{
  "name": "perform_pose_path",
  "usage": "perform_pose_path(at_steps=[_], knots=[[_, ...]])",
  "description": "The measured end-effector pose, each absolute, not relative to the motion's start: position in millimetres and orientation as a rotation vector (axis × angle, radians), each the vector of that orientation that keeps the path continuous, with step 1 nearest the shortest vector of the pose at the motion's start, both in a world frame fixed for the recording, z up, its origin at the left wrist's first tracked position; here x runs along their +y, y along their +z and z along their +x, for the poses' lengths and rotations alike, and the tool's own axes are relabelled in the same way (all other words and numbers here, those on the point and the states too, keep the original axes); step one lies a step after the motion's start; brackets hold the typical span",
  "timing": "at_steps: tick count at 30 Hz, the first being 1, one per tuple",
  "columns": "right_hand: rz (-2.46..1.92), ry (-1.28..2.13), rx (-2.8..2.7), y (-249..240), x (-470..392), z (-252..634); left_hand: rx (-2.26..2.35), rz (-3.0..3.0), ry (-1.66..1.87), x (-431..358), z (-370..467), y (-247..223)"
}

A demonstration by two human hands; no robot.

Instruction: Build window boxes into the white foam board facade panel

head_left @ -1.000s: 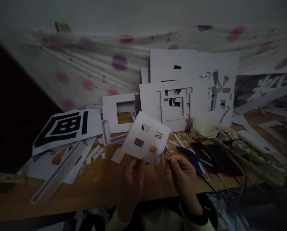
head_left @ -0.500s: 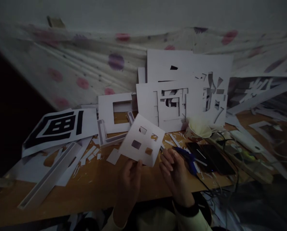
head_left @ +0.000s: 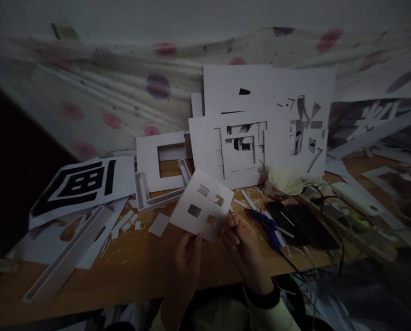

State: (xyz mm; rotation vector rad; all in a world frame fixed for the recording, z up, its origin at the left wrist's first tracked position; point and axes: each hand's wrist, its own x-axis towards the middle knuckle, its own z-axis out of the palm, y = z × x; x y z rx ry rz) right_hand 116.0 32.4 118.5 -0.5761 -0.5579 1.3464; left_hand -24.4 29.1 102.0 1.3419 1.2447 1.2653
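Note:
My left hand [head_left: 186, 257] pinches the lower edge of a white foam-board piece [head_left: 210, 204], which tilts up above the table. It has several cut-out windows. My right hand [head_left: 241, 241] is closed at the board's lower right edge, its fingertips close to or touching it. A thin, dark-tipped tool [head_left: 230, 213] pokes up from those fingers; its kind is too small to make out. Right of this hand lies a blue glue gun [head_left: 265, 225] with its cable. A small white square [head_left: 159, 225] rests on the table left of the board.
White cut-out boards [head_left: 205, 147] lean against the patterned wall covering. Left lie a sheet with a black printed character [head_left: 84, 186] and a long white channel piece [head_left: 67, 253]. A paper cup [head_left: 283, 184], phones [head_left: 312, 225], cables and scraps occupy the right.
My right hand has moved left, bringing the thin tool to the board's right edge. My left hand keeps its hold. The view has shifted slightly.

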Motion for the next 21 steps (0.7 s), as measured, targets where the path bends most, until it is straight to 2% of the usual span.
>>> perform_pose_path(at_steps=[4, 15, 21], knots=[[-0.710, 1.323, -0.651, 113, 33, 123, 1.270, 1.298, 1.270, 30, -15, 107], [-1.138, 0.774, -1.317, 130, 15, 127, 1.332, 1.461, 1.118, 28, -5, 99], [-1.499, 0.488, -1.540, 126, 9, 110, 1.348, 1.525, 1.168, 24, -7, 94]])
